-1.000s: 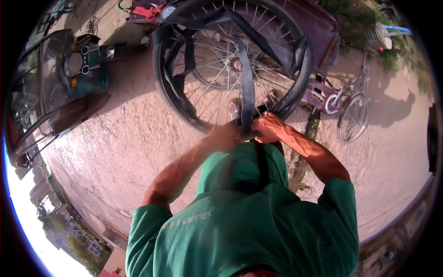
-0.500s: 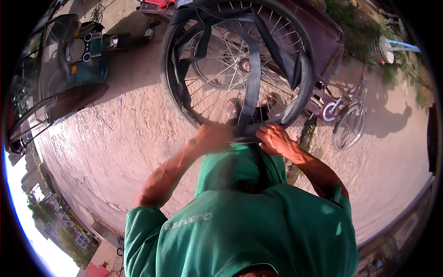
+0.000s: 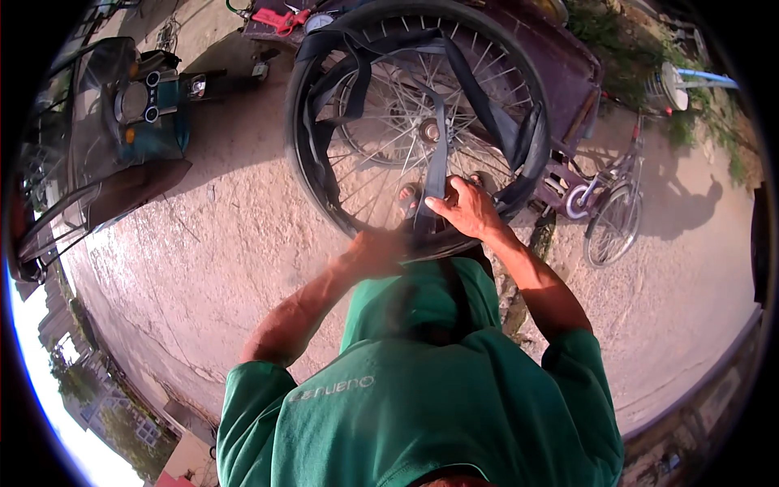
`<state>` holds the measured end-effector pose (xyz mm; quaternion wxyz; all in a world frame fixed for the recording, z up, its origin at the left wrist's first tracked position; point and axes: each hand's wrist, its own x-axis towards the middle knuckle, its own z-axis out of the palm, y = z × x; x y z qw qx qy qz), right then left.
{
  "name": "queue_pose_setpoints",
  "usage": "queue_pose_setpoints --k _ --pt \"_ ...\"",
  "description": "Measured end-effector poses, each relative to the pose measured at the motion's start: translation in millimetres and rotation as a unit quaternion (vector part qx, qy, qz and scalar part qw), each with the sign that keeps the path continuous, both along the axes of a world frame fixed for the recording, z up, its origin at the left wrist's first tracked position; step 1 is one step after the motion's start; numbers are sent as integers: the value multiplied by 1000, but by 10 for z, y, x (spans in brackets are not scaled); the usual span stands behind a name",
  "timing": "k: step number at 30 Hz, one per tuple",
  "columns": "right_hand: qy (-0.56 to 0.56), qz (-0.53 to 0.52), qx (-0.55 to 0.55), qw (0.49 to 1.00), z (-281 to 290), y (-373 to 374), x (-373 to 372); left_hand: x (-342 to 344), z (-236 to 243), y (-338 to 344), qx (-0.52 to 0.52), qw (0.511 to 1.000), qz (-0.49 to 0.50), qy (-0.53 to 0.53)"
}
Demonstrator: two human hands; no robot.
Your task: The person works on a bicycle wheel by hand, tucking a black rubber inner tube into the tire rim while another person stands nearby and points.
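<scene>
A spoked bicycle wheel with a black tyre (image 3: 297,138) stands tilted in front of me. A flat, limp inner tube (image 3: 479,93) hangs in loose loops across the spokes and along the inside of the tyre. My right hand (image 3: 471,209) is closed on a hanging length of this tube, thumb and fingers pinching it near the wheel's near edge. At the near left edge of the tyre is my left hand (image 3: 377,250), its fingers smeared by motion, so its grip is unclear.
Behind the wheel stands a maroon cart body (image 3: 580,73), with a red handled tool (image 3: 280,20) and a round dial gauge (image 3: 318,22) on its far left. A teal three-wheeled vehicle (image 3: 158,105) is at left. A small bicycle (image 3: 617,211) stands at right on the rough ground.
My right hand has moved up and slightly left from the tyre's near edge and taken hold of the hanging tube. My left hand stays at the near left edge, still blurred.
</scene>
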<state>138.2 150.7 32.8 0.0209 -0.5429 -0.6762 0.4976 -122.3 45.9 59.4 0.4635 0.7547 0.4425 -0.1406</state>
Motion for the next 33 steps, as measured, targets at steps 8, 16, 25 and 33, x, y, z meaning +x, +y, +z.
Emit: queue_pose_setpoints --k 8,16,25,33 --pt "-100 -124 174 972 118 796 -342 7 -26 38 -12 1000 0 26" --pt "55 -539 22 840 -516 -787 1196 141 302 151 7 998 37 41" --pt "99 -506 -55 855 -19 -515 1251 152 200 112 -31 998 48 12" --pt "64 57 153 985 1041 971 2 158 132 179 -54 996 3 65"
